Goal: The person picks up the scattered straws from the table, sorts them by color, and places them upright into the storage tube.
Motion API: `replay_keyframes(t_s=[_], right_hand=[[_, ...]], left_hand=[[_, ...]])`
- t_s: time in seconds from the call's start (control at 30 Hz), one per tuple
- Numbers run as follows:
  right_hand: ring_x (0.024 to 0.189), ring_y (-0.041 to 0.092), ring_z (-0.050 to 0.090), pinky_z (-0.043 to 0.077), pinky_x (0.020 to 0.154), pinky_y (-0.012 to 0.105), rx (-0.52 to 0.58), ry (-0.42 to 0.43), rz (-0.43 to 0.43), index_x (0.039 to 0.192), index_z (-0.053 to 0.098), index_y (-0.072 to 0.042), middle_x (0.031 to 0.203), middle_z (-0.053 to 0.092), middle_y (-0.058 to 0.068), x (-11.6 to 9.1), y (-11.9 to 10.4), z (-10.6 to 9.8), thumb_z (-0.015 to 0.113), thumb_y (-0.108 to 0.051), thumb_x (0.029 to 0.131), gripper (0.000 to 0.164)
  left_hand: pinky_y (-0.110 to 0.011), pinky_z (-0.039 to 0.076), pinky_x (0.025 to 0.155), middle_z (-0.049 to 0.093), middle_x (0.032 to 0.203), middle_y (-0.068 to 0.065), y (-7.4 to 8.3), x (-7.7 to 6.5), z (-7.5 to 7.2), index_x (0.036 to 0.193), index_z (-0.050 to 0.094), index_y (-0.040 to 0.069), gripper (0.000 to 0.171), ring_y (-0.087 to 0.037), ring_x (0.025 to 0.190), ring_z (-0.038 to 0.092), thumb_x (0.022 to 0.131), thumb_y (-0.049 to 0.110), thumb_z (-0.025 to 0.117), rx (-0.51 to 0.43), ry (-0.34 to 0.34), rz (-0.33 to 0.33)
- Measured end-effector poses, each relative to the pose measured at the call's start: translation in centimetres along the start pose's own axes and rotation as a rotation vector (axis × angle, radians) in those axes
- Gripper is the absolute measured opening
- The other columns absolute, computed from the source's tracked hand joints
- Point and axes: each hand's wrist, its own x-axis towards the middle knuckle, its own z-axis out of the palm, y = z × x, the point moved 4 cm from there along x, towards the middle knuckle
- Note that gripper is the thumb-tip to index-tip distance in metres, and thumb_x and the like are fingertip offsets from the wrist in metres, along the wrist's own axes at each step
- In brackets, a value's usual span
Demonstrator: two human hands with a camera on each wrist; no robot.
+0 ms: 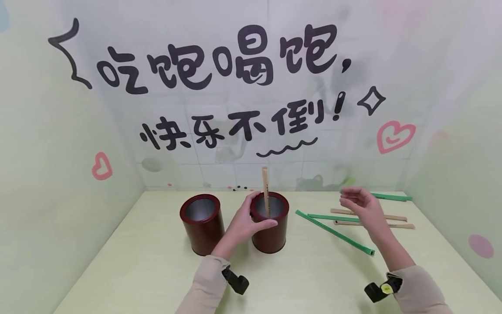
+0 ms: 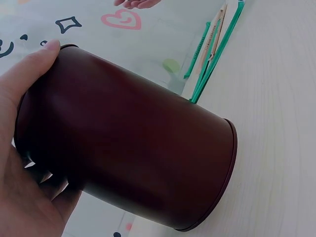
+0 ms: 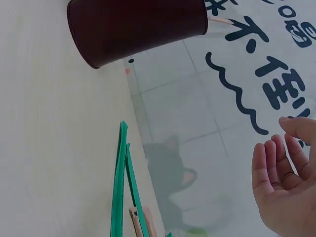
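My left hand (image 1: 242,222) grips a dark red, open-topped can (image 1: 269,237) near its rim, thumb across the front and fingers round the far side. In the left wrist view that can (image 2: 128,133) fills the middle. A slim brown printed stick (image 1: 265,185) stands nearly upright inside it, its lower end hidden. My right hand (image 1: 362,207) hovers above several slim sticks at the right, fingers loosely bent. Nothing shows between the thumb and fingers of the right hand (image 3: 286,182) in the right wrist view.
A second dark red can (image 1: 204,226) stands left of the gripped one. Green sticks (image 1: 337,233) and brown sticks (image 1: 392,225) lie partly crossed on the pale table (image 1: 298,279) at the right. A printed wall (image 1: 243,174) closes off the back.
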Motion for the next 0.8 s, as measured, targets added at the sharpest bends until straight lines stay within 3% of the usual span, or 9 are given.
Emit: replay_keyframes(t_s=[0.5, 0.8], right_hand=[[0.089, -0.005, 0.064, 0.053, 0.078, 0.009, 0.088, 0.093, 0.046, 0.11, 0.063, -0.024, 0.098, 0.067, -0.018, -1.2, 2.7, -5.2, 0.064, -0.007, 0.096, 0.022], [0.084, -0.008, 0.067, 0.049, 0.073, 0.008, -0.058, 0.132, 0.112, 0.11, 0.06, -0.034, 0.095, 0.066, -0.027, -2.0, 4.4, -7.8, 0.062, -0.015, 0.099, 0.022]], left_hand=[[-0.054, 0.045, 0.109, 0.043, 0.153, -0.008, -0.3, 0.2, 0.0, 0.153, 0.031, 0.017, 0.095, -0.03, 0.139, 0.045, 0.078, 0.039, 0.085, 0.0, -0.004, -0.001], [-0.054, 0.046, 0.108, 0.044, 0.153, -0.007, -0.3, 0.2, 0.0, 0.153, 0.031, 0.018, 0.094, -0.029, 0.137, 0.046, 0.078, 0.039, 0.085, -0.011, -0.01, -0.002]])
